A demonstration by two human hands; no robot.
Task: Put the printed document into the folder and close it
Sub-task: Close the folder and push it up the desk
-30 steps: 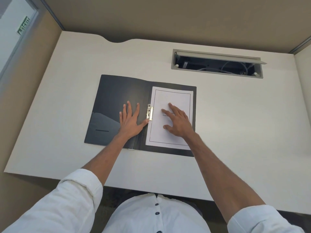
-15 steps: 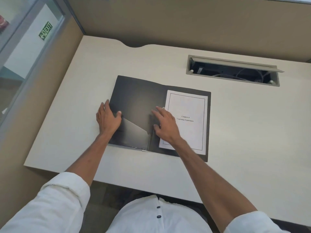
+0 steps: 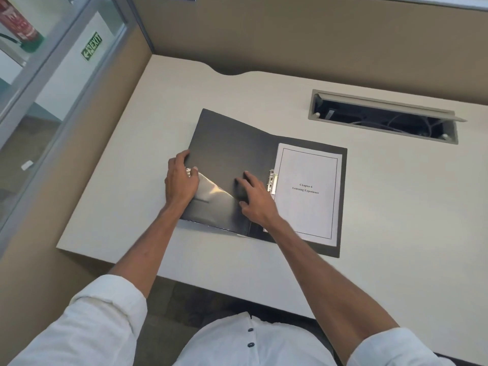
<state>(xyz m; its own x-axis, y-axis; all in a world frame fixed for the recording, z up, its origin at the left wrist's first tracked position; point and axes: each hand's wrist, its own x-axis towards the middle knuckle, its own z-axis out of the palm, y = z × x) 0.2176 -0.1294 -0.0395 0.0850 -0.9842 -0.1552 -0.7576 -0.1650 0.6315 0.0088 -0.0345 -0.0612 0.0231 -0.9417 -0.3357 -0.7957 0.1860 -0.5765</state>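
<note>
A black folder (image 3: 232, 143) lies open on the white desk (image 3: 396, 207). The printed document (image 3: 309, 212), a white page headed "Chapter 6", rests on the folder's right half under a metal clip (image 3: 272, 181) by the spine. My left hand (image 3: 181, 179) grips the outer left edge of the left cover, fingers curled over it, and that edge is slightly raised. My right hand (image 3: 254, 200) lies flat with fingers apart on the left cover near the spine, just left of the clip. An inner pocket (image 3: 214, 204) shines between my hands.
A cable tray (image 3: 383, 120) with its lid propped open is sunk into the desk at the back right. Beige partition walls (image 3: 290, 35) close the desk at the back and left. A glass panel (image 3: 52, 75) with an exit sign stands to the left.
My left hand went from flat on the left cover to gripping its outer edge. My right hand slid off the document onto the cover by the spine. The camera turned left.
</note>
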